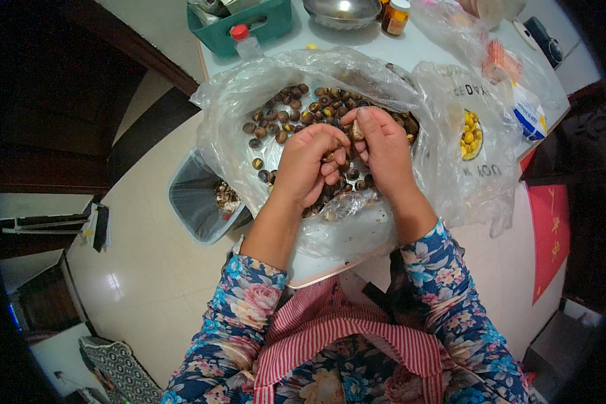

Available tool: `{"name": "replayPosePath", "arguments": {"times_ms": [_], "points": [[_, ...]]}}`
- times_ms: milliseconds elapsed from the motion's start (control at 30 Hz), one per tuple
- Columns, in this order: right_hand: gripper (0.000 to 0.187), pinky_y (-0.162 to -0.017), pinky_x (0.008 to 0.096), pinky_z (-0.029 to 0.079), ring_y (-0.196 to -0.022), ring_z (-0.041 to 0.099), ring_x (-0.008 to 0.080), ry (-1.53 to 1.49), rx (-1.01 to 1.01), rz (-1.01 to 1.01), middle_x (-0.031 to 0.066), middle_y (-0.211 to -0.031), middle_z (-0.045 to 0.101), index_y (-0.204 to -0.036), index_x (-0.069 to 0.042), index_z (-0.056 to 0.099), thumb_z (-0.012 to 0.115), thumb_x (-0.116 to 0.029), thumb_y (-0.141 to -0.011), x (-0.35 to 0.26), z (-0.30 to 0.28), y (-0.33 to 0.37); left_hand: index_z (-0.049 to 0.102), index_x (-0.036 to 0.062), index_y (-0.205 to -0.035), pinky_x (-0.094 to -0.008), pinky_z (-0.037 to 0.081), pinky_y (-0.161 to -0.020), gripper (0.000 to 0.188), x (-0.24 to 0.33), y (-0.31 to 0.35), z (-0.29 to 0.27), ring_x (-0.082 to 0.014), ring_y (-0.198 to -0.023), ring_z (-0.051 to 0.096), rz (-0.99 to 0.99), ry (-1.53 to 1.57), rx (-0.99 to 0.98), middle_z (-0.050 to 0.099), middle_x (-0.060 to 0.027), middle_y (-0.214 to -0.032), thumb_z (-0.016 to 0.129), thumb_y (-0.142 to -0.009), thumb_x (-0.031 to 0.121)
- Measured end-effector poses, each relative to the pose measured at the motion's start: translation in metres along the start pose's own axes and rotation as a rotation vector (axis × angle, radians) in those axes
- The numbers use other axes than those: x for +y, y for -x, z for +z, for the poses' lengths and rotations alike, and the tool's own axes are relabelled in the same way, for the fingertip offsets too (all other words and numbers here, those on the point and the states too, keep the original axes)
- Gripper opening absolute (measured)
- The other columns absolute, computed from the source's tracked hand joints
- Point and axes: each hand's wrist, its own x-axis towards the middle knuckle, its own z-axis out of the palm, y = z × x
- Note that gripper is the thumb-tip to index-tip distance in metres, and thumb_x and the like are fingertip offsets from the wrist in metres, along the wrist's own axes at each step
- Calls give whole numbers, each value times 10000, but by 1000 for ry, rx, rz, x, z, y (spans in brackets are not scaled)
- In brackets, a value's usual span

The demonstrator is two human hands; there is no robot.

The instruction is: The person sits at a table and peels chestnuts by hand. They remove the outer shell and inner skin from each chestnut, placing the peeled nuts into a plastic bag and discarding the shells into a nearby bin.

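A clear plastic bag lies spread wide on the table, with many dark brown chestnuts inside. Some of them have split shells with yellow showing. Above the nuts my two hands are close together. Between its thumb and fingers, my right hand pinches a pale chestnut piece. My left hand is curled closed around a small brown and yellowish bit, probably chestnut, mostly hidden by the fingers. To the right, round yellow kernels show in an oval patch at a printed clear plastic bag.
A lined waste bin with shell scraps stands on the floor at the left. Along the table's far side are a green basket, a red-capped bottle, a metal bowl and a brown jar. A red cloth hangs at right.
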Motion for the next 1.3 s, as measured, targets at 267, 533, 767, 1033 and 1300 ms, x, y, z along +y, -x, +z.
{"name": "replayPosePath", "arguments": {"times_ms": [267,533,767,1033,1300], "points": [[297,-459,157,319,-547,456,19,-101,-65,45,-26,-685,564,-926,-47,598,453,-305,-940,6,-1,0,557,26,-868,-210,422,-404,159,1,2,-1,-72,-496,471,24,-9,-37,559,-43,-689,557,-835,182],[163,-643,244,486,-763,587,118,24,-75,106,60,-879,635,-942,-18,623,574,-148,-856,14,-12,-8,573,31,-908,-178,345,-355,182,2,-5,15,-28,-420,414,22,-201,44,550,-11,-646,598,-809,182],[156,-586,228,425,-675,506,68,-23,-170,-144,19,-733,558,-834,-21,522,524,-166,-891,30,-58,-32,512,55,-803,-183,316,-323,62,-21,-47,25,-43,-385,362,116,-347,89,520,-40,-614,504,-825,112],[208,-585,283,416,-635,508,124,145,-221,-217,51,-693,564,-804,-15,539,536,-212,-871,21,-74,-30,487,76,-751,-184,287,-301,71,-30,-54,22,-45,-357,327,101,-377,106,496,-22,-582,517,-812,97],[221,-587,327,422,-621,534,217,405,-129,-356,126,-697,564,-842,-10,549,529,-228,-872,11,-76,6,503,77,-759,-185,270,-313,202,-52,-38,31,-42,-369,329,133,-281,38,478,-6,-566,544,-880,234]]}}
